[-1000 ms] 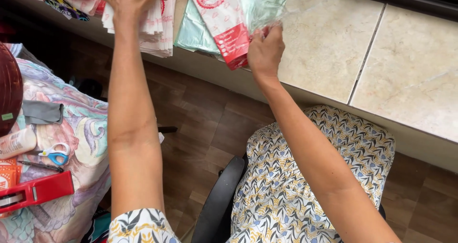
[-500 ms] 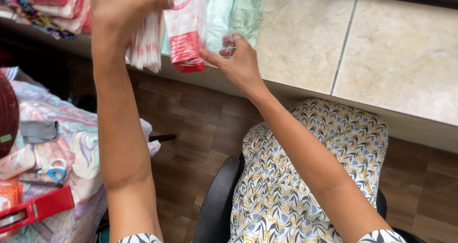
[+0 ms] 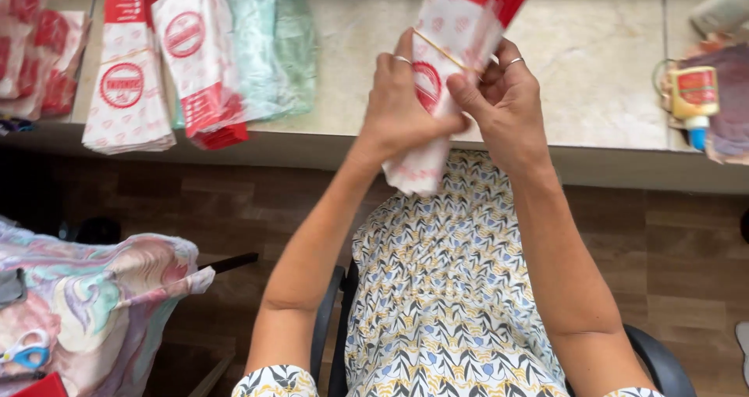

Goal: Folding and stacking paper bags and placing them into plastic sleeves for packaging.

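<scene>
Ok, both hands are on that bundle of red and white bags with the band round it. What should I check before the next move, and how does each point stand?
1. Left hand grips the bundle of bags round its middle: ok.
2. Right hand on the bundle, thumb pressed on its front: ok.
3. Rubber band runs across the bundle near the fingers: ok; whether it is tight, cannot tell.
4. Bundle held clear above the counter edge: ok.
5. Other bag stacks lie on the counter to the left, apart from the hands: ok.
6. Glue bottle lies at the right, out of the way: ok.
</scene>
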